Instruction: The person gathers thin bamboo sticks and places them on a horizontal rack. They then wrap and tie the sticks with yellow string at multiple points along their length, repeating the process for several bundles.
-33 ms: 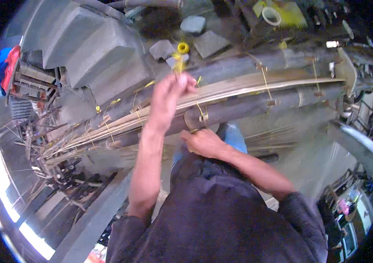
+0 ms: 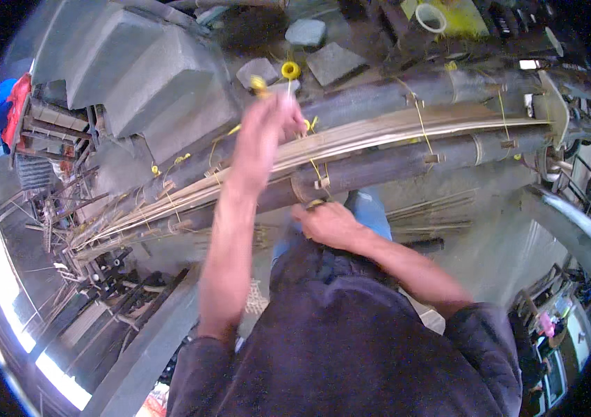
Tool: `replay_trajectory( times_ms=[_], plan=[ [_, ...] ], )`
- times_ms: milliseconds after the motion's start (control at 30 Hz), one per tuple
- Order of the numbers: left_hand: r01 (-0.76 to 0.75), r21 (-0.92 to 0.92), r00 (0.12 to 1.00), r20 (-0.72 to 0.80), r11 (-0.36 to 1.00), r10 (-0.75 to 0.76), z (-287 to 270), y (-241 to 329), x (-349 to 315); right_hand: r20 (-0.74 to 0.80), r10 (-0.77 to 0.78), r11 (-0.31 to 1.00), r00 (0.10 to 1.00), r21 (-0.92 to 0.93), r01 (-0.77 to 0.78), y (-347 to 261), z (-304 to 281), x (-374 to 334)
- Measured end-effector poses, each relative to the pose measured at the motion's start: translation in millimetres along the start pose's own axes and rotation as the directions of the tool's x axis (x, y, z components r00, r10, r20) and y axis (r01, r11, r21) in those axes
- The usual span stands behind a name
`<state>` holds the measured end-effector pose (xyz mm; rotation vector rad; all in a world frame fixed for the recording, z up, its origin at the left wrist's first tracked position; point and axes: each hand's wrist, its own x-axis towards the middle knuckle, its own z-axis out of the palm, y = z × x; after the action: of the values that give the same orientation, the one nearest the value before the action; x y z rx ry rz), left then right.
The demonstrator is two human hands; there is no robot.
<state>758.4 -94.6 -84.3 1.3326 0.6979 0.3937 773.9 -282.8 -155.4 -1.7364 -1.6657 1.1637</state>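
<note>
Above the far pole, my left hand (image 2: 267, 132) is raised and smeared by motion. Its fingers are curled around what looks like yellow string (image 2: 258, 85), a small bunch of which shows beyond the fingertips. Low against the near dark pole (image 2: 386, 163), my right hand (image 2: 330, 226) is closed beside my leg; what its fingers grip is hidden. A bundle of long pale strips (image 2: 379, 141) lies lengthwise between the near pole and a far dark pole (image 2: 354, 105). Thin yellow ties (image 2: 422, 125) cross the strips from pole to pole.
A yellow ring-shaped roll (image 2: 290, 70) lies beyond the far pole, near flat grey stones (image 2: 337, 64). Stepped concrete blocks (image 2: 149, 76) rise at the far left. A white cup (image 2: 430, 19) stands at the far right. Loose thin sticks (image 2: 427, 212) lie on the floor behind the near pole.
My left hand has shifted slightly, and the yellow string by its fingers has swung to the left. My right hand stays by the near pole.
</note>
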Motion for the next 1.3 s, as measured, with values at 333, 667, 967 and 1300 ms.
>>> replay_trajectory(
  times_ms=[333, 667, 967, 1300],
  plan=[
    [0.121, 0.793, 0.984, -0.017, 0.597, -0.176, -58.6, -49.2, 107.4, -0.581, -0.064, 0.948, 0.812, -0.290, -0.133, -4.2, -108.0, -2.9],
    [-0.092, 0.493, 0.977, -0.124, 0.865, 0.175, -220.7, -9.1, -50.5, -0.071, 0.563, 0.426, 0.823, 0.878, -0.216, -119.7, 9.4, -44.2],
    [-0.152, 0.697, 0.985, 0.163, 0.700, 0.051, -191.1, -35.9, -126.8, -0.183, 0.192, 0.973, 0.964, -0.092, -0.212, -208.9, -44.9, 65.1],
    [-0.255, 0.840, 0.906, 0.033, 0.480, 0.423, -165.2, -68.9, -114.6, -0.006, 0.413, 0.764, 0.911, -0.542, -0.350, -97.0, -73.1, 278.7]
  ],
)
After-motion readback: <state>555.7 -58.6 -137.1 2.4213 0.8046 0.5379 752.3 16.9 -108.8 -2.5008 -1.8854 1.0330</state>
